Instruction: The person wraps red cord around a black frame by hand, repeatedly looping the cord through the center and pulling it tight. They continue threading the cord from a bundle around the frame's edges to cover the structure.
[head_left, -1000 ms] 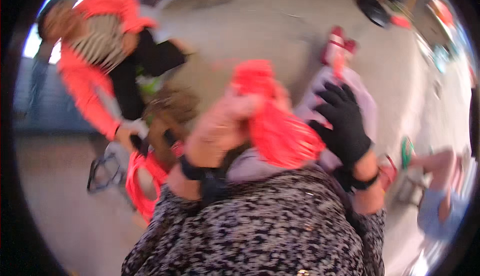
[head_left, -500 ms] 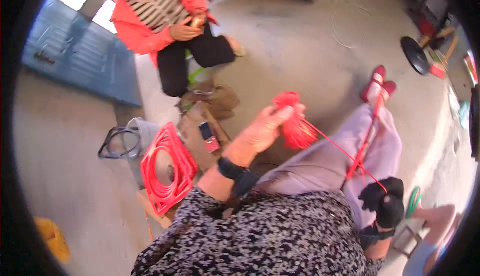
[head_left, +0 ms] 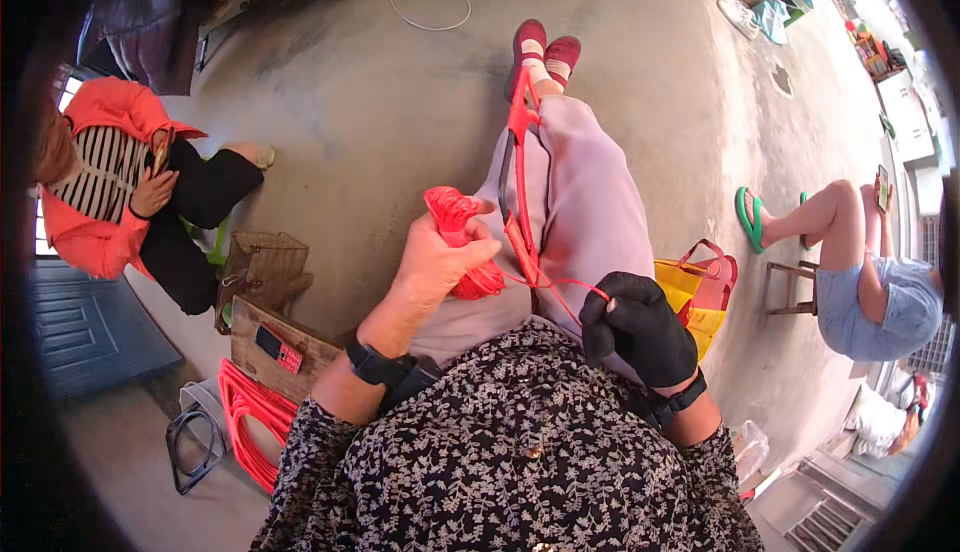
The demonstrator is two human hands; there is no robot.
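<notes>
A bundle of red cord (head_left: 476,280) is wrapped in the bare fingers of my left hand (head_left: 425,264), above my lap. From it a single strand runs right to my right hand (head_left: 640,324), which wears a black glove and pinches the strand between thumb and fingers. A narrow dark frame (head_left: 503,177), partly covered in red, lies lengthwise along my legs. Its far end is by my crossed feet in dark red shoes; its near end reaches my lap, just beside the cord. How the strand joins the frame I cannot tell.
At left, a wooden box (head_left: 325,352) carries a phone, with red-wrapped frames (head_left: 245,422) beside it. A person in a coral jacket (head_left: 95,212) sits far left, another in blue shorts (head_left: 850,312) at right. A yellow bag (head_left: 700,297) stands beside my right leg.
My view has swung to the right. My hands have come closer together, shortening the strand between them. The cord bundle stays in my left hand.
</notes>
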